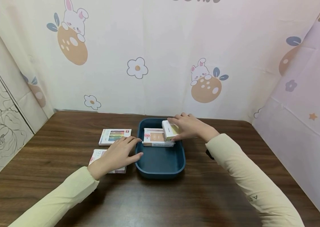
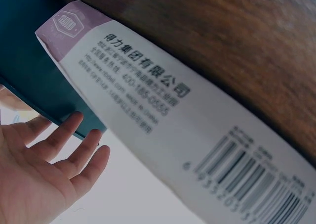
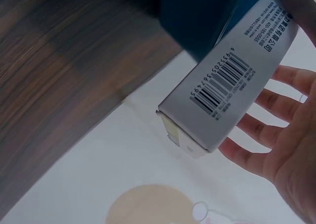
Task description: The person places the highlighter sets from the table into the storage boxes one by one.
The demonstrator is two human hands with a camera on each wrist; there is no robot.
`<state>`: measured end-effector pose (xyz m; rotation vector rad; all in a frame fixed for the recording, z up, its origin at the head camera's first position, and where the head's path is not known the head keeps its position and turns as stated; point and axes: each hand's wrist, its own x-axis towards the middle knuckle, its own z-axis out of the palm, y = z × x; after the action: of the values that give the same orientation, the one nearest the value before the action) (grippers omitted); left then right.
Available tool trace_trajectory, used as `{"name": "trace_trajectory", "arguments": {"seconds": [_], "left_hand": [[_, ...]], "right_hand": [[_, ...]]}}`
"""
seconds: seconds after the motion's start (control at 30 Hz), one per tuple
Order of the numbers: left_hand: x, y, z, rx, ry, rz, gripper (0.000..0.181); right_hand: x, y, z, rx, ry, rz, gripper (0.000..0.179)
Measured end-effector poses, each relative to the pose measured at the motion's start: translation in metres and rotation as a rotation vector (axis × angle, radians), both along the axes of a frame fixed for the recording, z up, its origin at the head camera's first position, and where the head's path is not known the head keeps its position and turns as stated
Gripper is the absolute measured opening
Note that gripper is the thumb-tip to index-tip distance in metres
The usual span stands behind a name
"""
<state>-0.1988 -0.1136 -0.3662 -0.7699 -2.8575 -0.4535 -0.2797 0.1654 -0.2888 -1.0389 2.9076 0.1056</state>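
A dark blue tray (image 1: 160, 160) stands on the table with a white-and-tan box (image 1: 157, 138) lying in its far half. My right hand (image 1: 191, 126) grips a small white and yellow-green box (image 1: 167, 130) above it, tilted, thumb on one side and fingers on the other. In the right wrist view this small box (image 3: 217, 80) shows a barcode side. At the tray's left rim, my left hand (image 1: 119, 154) is spread with fingers loosely extended, holding nothing. Under its wrist lies a white-and-purple box (image 1: 117, 171), partly hidden; its barcode side fills the left wrist view.
A flat white box (image 1: 116, 136) with coloured sticks pictured on it lies left of the tray, beyond the left hand. The wooden table (image 1: 160, 201) ends at a patterned cloth (image 1: 165, 91) behind and another cloth (image 1: 299, 126) on the right.
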Motion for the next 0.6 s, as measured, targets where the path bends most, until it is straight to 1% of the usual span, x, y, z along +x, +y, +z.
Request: {"name": "trace_trajectory", "arguments": {"seconds": [0.2,0.4,0.6], "left_hand": [[0.000,0.001,0.000,-0.003,0.003,0.002,0.055],[0.000,0.000,-0.001,-0.005,-0.006,0.005,0.055],[0.000,0.000,0.000,-0.008,-0.005,0.004,0.055]], "right_hand": [[0.001,-0.017,-0.001,0.025,-0.005,0.023,0.083],[0.000,-0.034,-0.004,0.059,0.015,0.048,0.084],[-0.003,-0.048,-0.007,0.086,0.019,0.042,0.085]]}}
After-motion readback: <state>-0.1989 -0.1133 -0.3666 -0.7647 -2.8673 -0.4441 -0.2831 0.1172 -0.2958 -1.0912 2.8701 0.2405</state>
